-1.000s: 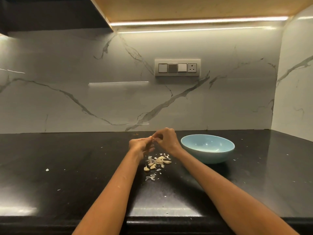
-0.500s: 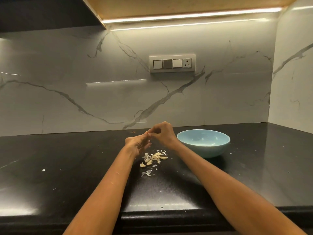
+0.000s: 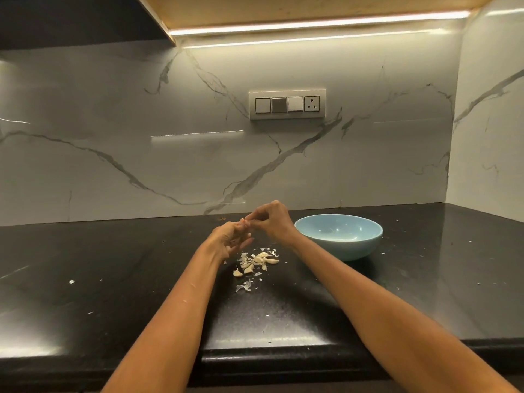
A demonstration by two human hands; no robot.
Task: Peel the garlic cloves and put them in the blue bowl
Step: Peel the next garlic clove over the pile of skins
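Hands [image 3: 249, 226] together mid-frame, pinching one garlic clove [image 3: 246, 222]; blue bowl [image 3: 338, 236] looks empty; clove pile [image 3: 256, 262] remains on table [image 3: 113, 279].

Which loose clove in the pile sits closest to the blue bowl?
The long clove at the pile's right edge, nearest the blue bowl; the other cloves lie farther left.

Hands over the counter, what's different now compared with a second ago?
Very little. Both hands stay together above the pile of garlic cloves, the left hand and right hand still pinching a small clove between their fingertips; the right hand's fingers have shifted slightly as they pick at it. The camera tilted a bit. The blue bowl, pile and peel scraps on the counter have not moved.
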